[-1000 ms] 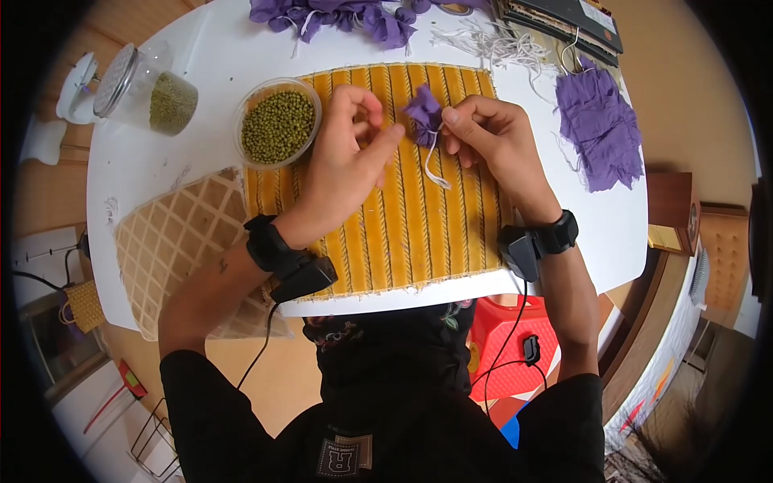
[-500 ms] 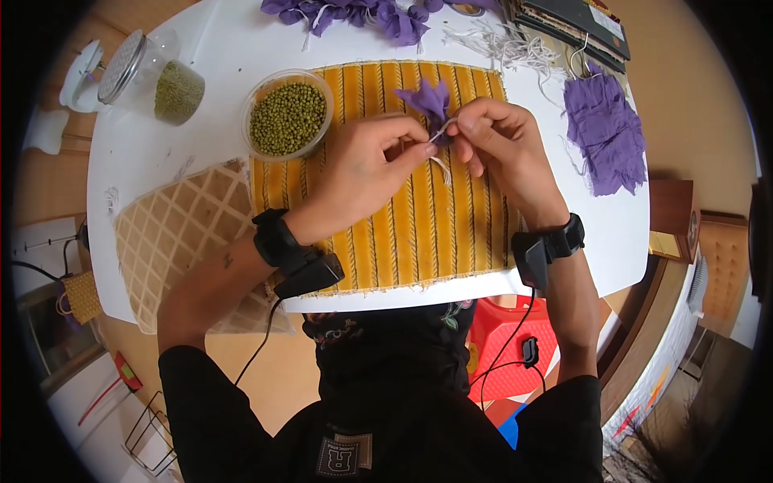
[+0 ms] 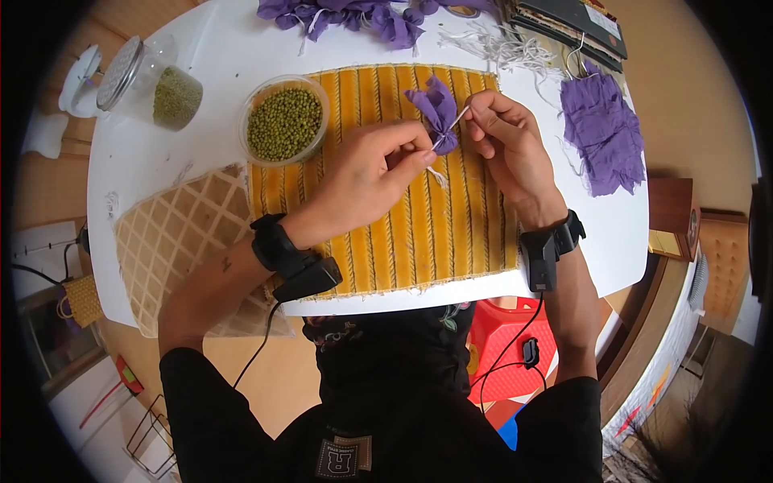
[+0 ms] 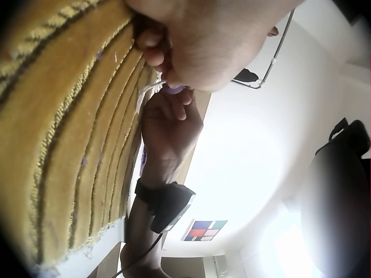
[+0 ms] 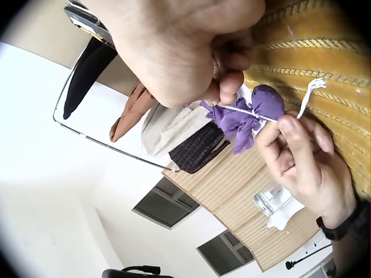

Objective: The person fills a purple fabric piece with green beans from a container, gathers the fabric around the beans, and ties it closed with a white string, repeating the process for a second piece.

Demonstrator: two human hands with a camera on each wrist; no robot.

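A small purple cloth bundle hangs between the hands above the striped yellow mat. In the right wrist view its rounded end and gathered loose end show, with white string around the neck between them. My left hand pinches one length of the string between thumb and forefinger, its frayed tail dangling below. The right hand pinches the other length, up and to the right of the bundle. The string runs straight between the two hands. In the left wrist view the left hand mostly hides the bundle.
A clear tub of green beans stands left of the hands, and a lidded jar lies beyond it. Purple cloth pieces lie at right. More purple bundles and loose white strings lie along the far side.
My left hand has moved right to the bundle and taken hold of the string. The right hand has drawn its length up and right, pulling the string straight.
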